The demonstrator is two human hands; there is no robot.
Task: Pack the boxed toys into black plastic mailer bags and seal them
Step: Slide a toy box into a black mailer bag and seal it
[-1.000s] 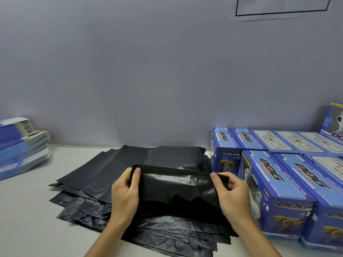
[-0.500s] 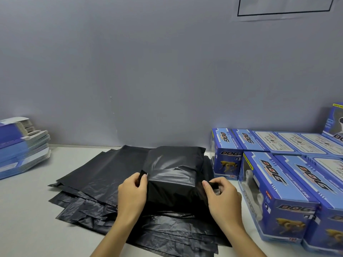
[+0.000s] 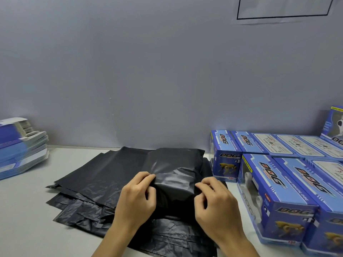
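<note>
Bare left hand (image 3: 136, 198), right hand (image 3: 216, 203); forearms unsleeved.

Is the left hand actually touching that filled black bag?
Touching. The head view shows the left hand with fingers curled onto the folded flap of the filled black bag.

wall: plain grey-blue wall (image 3: 130, 71), kinda scuffed, runs right behind the table
table: white tabletop (image 3: 22, 210), pushed up against it
paper: white sheet (image 3: 284, 17) with a black border, stuck up top right
light: soft, even

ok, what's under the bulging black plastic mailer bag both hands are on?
Bulging black plastic mailer bag rests on a stack of flat black mailer bags. Its contents are hidden.
</note>
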